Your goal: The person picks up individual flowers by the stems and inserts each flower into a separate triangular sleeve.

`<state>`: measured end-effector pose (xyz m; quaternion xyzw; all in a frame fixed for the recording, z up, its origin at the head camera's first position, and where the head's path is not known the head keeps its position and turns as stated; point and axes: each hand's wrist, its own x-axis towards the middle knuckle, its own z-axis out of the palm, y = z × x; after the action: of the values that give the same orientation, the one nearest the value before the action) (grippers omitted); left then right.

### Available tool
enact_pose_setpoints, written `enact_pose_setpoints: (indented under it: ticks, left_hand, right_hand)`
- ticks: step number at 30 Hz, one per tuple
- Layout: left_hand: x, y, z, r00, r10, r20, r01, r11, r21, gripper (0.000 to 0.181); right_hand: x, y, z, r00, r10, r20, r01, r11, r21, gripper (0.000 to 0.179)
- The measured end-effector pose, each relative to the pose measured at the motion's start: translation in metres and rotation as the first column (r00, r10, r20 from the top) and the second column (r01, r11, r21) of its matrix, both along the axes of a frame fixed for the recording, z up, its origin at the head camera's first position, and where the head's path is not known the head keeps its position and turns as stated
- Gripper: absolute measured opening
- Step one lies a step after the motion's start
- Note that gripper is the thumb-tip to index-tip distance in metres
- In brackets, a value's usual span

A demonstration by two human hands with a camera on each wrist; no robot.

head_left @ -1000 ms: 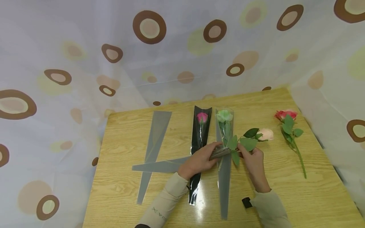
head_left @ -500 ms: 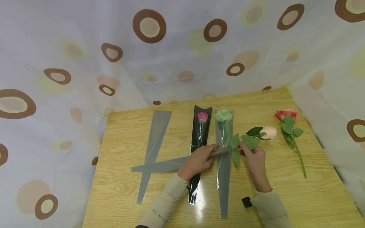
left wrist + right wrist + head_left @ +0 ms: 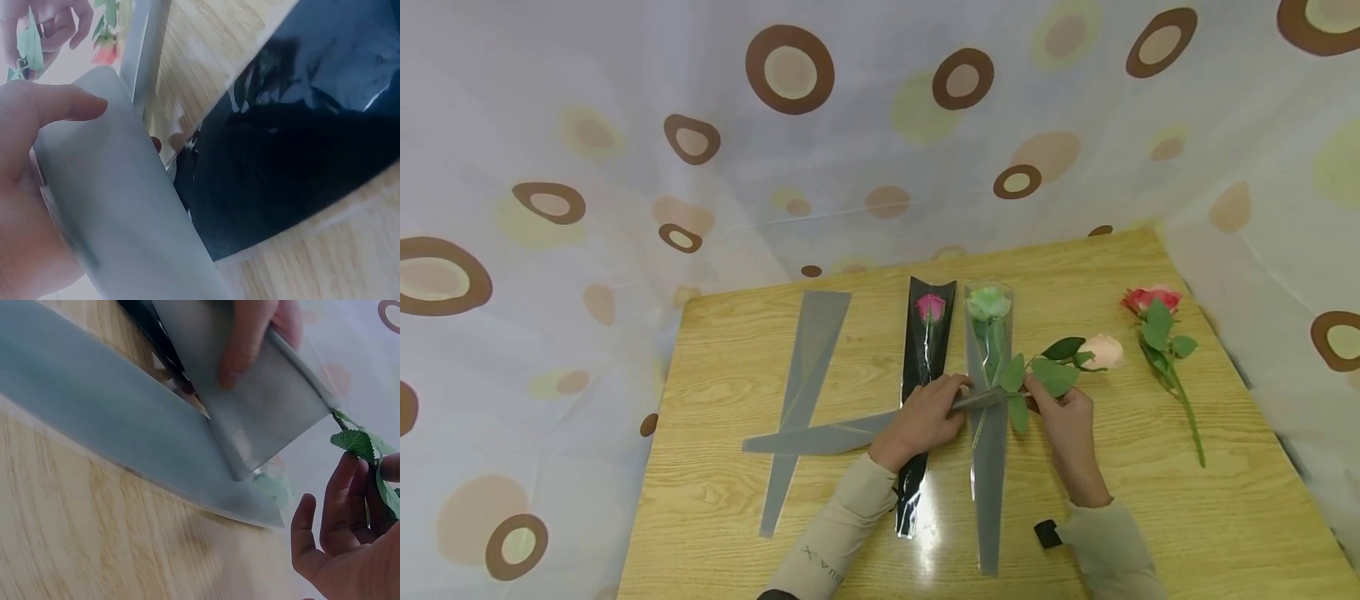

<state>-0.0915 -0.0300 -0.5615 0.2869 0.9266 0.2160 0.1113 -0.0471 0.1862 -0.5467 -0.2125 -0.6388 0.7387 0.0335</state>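
My left hand (image 3: 925,421) grips a grey tapered flower sleeve (image 3: 827,437) near its wide end, with the thumb on top in the left wrist view. The sleeve lies crosswise over the other wraps. My right hand (image 3: 1067,425) pinches the leafy stem of a pale pink rose (image 3: 1102,352), whose bloom points right. In the right wrist view, green leaves (image 3: 355,444) stand just outside the sleeve's mouth, and the stem meets its edge; the lower stem is hidden. Beneath the hands lie a magenta rose (image 3: 931,308) in a black sleeve (image 3: 917,358) and a mint-green rose (image 3: 988,303) in a grey sleeve (image 3: 988,508).
Another grey sleeve (image 3: 823,333) lies flat at the left, partly under the held one. A red-pink rose (image 3: 1152,302) with a bare stem lies at the right of the wooden table (image 3: 700,500). Dotted cloth (image 3: 850,150) hangs around the back and sides.
The pale pink rose has shifted slightly right, then slightly back left with my right hand. The sleeve's mouth looks flatter than a second ago. Both hands keep their hold.
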Motion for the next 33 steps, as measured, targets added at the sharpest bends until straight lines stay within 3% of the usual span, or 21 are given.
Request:
enact_pose_setpoints:
  ticks: [6,9,13,18,25,28,33]
  left_hand:
    - [0.000,0.001,-0.001,0.994,0.020,0.109,-0.033,0.992,0.120,0.029]
    - [0.000,0.000,-0.001,0.993,0.014,0.120,-0.033,0.986,0.163,0.020]
    - [0.002,-0.002,0.001,0.999,-0.014,-0.030,0.018,0.992,0.127,0.014]
    - [0.004,-0.003,0.005,0.965,-0.028,-0.260,0.046,0.997,0.063,0.015]
    - [0.009,0.000,0.001,0.929,-0.032,-0.369,0.049,0.998,0.037,0.018]
    - [0.010,0.001,-0.003,0.895,-0.033,-0.445,0.065,0.996,0.057,0.017]
    - [0.011,0.004,-0.007,0.797,-0.008,-0.604,0.109,0.985,0.131,0.020]
  right_hand:
    - [0.000,-0.003,-0.004,1.000,0.020,0.004,-0.020,1.000,0.014,0.011]
    - [0.001,-0.002,-0.005,1.000,0.018,0.008,-0.018,0.999,0.027,0.012]
    - [0.002,-0.002,-0.007,1.000,0.010,0.021,-0.011,0.999,0.032,0.014]
    - [0.002,-0.001,-0.007,1.000,0.006,0.027,-0.008,0.998,0.067,0.014]
    - [0.002,-0.002,-0.008,0.999,0.008,0.051,-0.013,0.995,0.102,0.017]
    - [0.003,-0.003,-0.010,0.998,0.008,0.064,-0.014,0.995,0.094,0.016]
    - [0.003,-0.006,-0.012,0.999,-0.012,0.048,0.009,0.998,0.068,0.015]
